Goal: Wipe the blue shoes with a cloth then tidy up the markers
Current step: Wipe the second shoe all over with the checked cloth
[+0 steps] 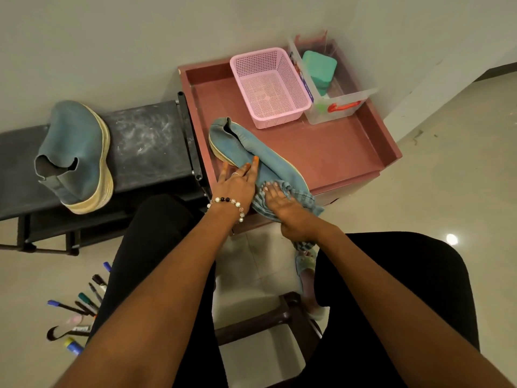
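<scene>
One blue shoe [246, 147] lies on its side on the reddish-brown tray table [335, 152]. My left hand [237, 183] rests on its middle with straight fingers. My right hand [282, 203] presses a striped blue-grey cloth [302, 200] onto the shoe's toe end, fingers curled into the cloth. The second blue shoe [78, 155] sits on the black bench [145, 147] at left. Several markers [84, 303] lie scattered on the floor at the lower left, partly hidden by my leg.
A pink mesh basket [268, 88] and a clear plastic box [335, 102] with a green item stand at the back of the tray table. A dark wooden stool [279, 320] is between my knees. Pale tiled floor [447, 177] lies to the right.
</scene>
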Tool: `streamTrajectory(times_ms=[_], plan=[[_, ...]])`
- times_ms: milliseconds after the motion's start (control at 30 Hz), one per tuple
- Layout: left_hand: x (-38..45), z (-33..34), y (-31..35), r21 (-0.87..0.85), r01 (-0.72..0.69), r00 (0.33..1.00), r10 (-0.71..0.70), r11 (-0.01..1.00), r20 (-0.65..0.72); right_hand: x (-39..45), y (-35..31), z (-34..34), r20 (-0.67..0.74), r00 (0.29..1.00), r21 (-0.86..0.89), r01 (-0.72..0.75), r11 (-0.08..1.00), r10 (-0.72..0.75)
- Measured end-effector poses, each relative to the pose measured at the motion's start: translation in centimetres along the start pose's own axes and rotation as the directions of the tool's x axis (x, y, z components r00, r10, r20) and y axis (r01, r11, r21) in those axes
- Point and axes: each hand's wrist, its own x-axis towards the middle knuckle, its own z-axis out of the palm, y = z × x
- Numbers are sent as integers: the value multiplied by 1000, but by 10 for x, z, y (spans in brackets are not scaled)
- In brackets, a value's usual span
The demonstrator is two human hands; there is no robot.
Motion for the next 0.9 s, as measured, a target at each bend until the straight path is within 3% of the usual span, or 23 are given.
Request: streamTrajectory(times_ms=[100, 267, 400, 500, 633, 700, 900], plan=[[5, 3, -2, -14, 6, 999, -6, 1000, -43, -14, 15, -1, 60, 998, 74, 27, 997, -31], [11, -7, -9, -35, -54, 997, 56, 998, 57, 16, 2, -19, 65, 998, 60, 0, 998, -4], [18, -3, -16, -304, 28, 995, 2, 952, 98, 45, 1, -24, -1, 1000, 188, -26, 982, 26], [15, -7, -15, -349, 19, 995, 18, 937, 101, 42, 4, -16, -113, 993, 282, 4, 959, 29], [6, -5, -16, -130, -65, 997, 61, 989, -36, 31, 7, -7, -182, 983, 358, 58, 932, 9], [4, 0, -21, -43, -31, 996, 27, 999, -79, 17, 16, -5, -163, 986, 358, 72, 931, -14], [7, 5, -26, 131, -61, 998, 65, 989, -27, 3, 16, -8, -91, 995, 254, 54, 966, -32]])
